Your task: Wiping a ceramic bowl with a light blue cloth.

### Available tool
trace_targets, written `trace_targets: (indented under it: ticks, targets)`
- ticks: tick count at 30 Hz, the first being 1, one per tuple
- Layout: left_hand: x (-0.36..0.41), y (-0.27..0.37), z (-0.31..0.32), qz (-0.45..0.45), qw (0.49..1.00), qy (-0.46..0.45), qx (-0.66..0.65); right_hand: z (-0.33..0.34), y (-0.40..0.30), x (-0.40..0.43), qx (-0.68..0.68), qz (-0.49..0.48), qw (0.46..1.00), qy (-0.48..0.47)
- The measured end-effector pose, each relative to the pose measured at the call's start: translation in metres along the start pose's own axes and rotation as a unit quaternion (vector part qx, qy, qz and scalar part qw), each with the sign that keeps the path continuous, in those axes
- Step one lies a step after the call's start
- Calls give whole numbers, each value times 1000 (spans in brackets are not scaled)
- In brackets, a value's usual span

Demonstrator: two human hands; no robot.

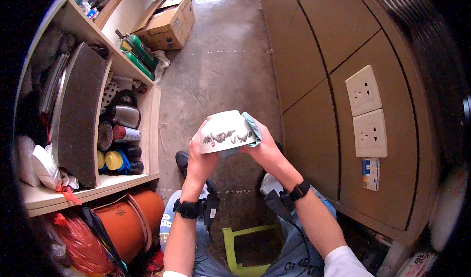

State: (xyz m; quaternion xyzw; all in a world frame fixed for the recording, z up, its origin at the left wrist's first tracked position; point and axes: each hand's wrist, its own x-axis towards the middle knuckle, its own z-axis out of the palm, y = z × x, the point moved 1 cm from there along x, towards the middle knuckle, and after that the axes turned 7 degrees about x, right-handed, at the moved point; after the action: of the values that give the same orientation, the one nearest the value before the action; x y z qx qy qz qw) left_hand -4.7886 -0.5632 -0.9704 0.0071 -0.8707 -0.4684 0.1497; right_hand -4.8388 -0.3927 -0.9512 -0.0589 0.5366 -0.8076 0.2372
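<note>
A white bowl (pixel 224 129) with a dark ink-style painting and a small red mark is held tilted in front of me, its outer side facing up. My left hand (pixel 200 150) grips the bowl's left side. On the right side, my right hand (pixel 263 139) presses a pale blue-green cloth (pixel 254 129) against the bowl. Most of the fingers of both hands are hidden behind the bowl. Its inside cannot be seen. Below it are my knees in jeans and a yellow-green plastic stool (pixel 230 247).
At left stands a wooden shelf unit (pixel 154 129) with bottles and bags. Under it lies an orange-brown cylindrical container (pixel 121 225). A cardboard box (pixel 169 23) and green bottles (pixel 140 54) are farther ahead. A brown panelled cabinet (pixel 305 56) with wall sockets (pixel 364 91) rises at right.
</note>
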Motion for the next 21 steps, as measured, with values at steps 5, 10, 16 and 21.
trace_targets:
  ticks: [5, 10, 16, 21]
  targets:
    - [8, 13, -2, -30, 998, -19, -44, -6, 4, 3, -51, -55, 997, -19]
    - [11, 26, -3, -53, 998, -20, -5, -11, 6, 3, -157, -145, 977, 9]
    - [6, 16, -7, -46, 998, 8, 39, 1, -9, -1, -200, -142, 969, 38]
    - [7, 24, -6, -39, 994, 24, 95, 1, -15, -3, -289, -189, 937, 53]
